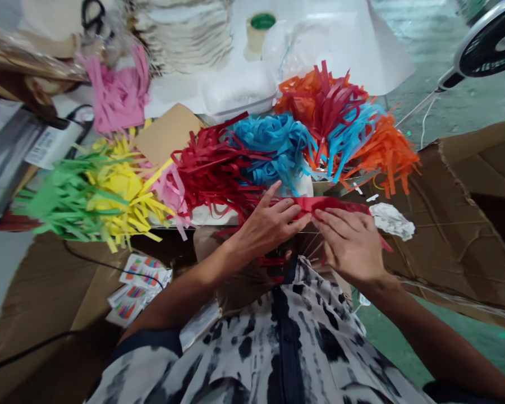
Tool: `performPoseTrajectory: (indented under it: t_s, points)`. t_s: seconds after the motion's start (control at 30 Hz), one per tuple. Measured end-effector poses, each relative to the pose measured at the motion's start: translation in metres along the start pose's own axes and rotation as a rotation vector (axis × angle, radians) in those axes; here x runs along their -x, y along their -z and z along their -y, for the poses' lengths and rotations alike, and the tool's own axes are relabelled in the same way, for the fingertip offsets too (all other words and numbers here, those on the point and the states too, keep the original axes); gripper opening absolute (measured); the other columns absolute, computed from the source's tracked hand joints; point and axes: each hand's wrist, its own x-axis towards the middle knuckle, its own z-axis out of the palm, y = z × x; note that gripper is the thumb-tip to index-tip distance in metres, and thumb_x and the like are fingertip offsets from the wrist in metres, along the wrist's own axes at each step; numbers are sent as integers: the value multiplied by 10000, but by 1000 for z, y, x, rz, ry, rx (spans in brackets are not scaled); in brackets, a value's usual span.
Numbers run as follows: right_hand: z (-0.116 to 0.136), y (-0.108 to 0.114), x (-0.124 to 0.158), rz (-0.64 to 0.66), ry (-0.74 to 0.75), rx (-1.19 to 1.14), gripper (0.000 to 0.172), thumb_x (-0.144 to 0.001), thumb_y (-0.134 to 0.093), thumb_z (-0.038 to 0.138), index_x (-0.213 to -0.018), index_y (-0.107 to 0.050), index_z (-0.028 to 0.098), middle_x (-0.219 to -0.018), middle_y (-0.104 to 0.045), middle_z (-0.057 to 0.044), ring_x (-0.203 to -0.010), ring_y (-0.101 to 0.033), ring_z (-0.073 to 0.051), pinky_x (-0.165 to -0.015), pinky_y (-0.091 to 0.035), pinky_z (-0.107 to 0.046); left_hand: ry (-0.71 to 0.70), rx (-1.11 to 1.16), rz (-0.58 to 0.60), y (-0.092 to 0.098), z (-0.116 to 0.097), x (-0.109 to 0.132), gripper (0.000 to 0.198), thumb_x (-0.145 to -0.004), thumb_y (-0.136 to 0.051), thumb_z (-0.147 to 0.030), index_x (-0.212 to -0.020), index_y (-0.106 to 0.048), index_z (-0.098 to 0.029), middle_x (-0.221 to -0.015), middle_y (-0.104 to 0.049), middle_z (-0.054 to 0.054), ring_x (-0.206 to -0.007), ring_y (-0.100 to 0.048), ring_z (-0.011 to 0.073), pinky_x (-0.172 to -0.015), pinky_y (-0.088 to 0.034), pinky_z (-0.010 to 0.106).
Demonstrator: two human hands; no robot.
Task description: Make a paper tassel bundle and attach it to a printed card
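Note:
A strip of red tissue paper (325, 203) stretches across at the table's near edge, its fringed ends hanging below. My left hand (273, 223) pinches it near the middle, with one finger raised. Close beside it, my right hand (356, 241) has its fingers bent over the same paper, the fingertips of both hands nearly meeting. The thumbs are partly hidden. Just beyond my left hand lie a dark red fringed bundle (212, 168) and a blue one (273, 143).
Green (65, 193), yellow (124, 191), pink (118, 92) and orange fringes (389, 151) lie along the table. Behind them are a tape roll (256, 39), a plastic tray (238, 92) and scissors (93, 17). A fan (494, 42) stands right, above cardboard (467, 202). Crumpled white paper (391, 221) sits near my right hand.

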Motion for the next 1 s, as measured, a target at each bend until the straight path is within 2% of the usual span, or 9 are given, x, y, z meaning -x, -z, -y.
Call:
performPoseTrajectory:
  t_s: [0.17,0.33,0.43,0.5,0.63,0.73,0.8,0.9,1.0]
  points:
    - [-6,-17,18,-11,18,31,369,-1004,-593,178,-1351,-711,219,-1370,-767,-47,-1249,-699,-251,-1102,-383,-461,-47,66,17,8,10,5,266,-1057,-573,-149,-1242,-726,-264,-1173,-771,32,-1271,-680,216,-1347,-263,684]
    - [-15,-13,10,-67,37,11,295,-991,-605,200,-1243,-749,255,-1257,-814,-24,-1203,-709,-279,-1125,-382,-509,-46,177,17,29,50,31,239,-993,-595,-148,-981,-796,-277,-1145,-798,5,-1314,-658,228,-1352,-278,636]
    - [-15,-11,6,-11,17,-40,295,-995,-604,204,-1237,-759,268,-1259,-812,-30,-1220,-694,-287,-1137,-375,-525,21,268,-8,49,76,42,219,-861,-623,-139,-799,-780,-279,-1151,-811,-11,-1290,-650,257,-1276,-403,598]
    - [-15,-10,4,49,-23,-80,308,-994,-600,205,-1244,-768,271,-1283,-802,-35,-1245,-679,-282,-1155,-364,-529,83,279,-112,58,81,40,207,-809,-622,-142,-700,-746,-268,-1118,-812,-3,-1237,-652,268,-1159,-515,546]
    - [-15,-9,3,102,-64,-90,321,-1004,-573,209,-1240,-779,276,-1279,-803,-28,-1251,-667,-263,-1180,-343,-530,206,158,-331,50,40,16,162,-877,-637,-219,-797,-765,-278,-1085,-799,19,-1207,-665,276,-1152,-517,577]
    - [-14,-9,2,77,-34,-52,300,-1030,-552,232,-1227,-776,254,-1259,-811,-27,-1240,-674,-255,-1191,-338,-509,86,186,-160,19,-10,4,303,-1003,-605,-294,-1269,-742,-248,-1347,-766,56,-1329,-666,253,-1251,-475,544]
    - [-14,-9,3,66,-29,-41,290,-1038,-545,232,-1219,-771,251,-1261,-810,-25,-1240,-676,-256,-1197,-331,-502,61,173,-119,-1,-30,8,445,-1038,-615,-413,-1369,-683,-124,-1463,-695,174,-1426,-621,307,-1231,-509,533]
    - [-15,-10,3,57,-44,-63,287,-1034,-538,223,-1198,-765,285,-1245,-815,-4,-1226,-684,-252,-1190,-331,-508,133,157,-108,-11,-30,26,355,-1054,-612,-345,-1313,-713,-125,-1390,-741,175,-1364,-680,299,-1147,-590,491]
    - [-15,-11,0,56,-54,-79,278,-1033,-530,242,-1169,-767,293,-1218,-820,-1,-1220,-686,-258,-1196,-322,-516,224,109,-181,-1,-17,36,199,-1040,-631,-290,-1084,-780,-165,-1143,-824,130,-1178,-770,279,-1042,-647,465]
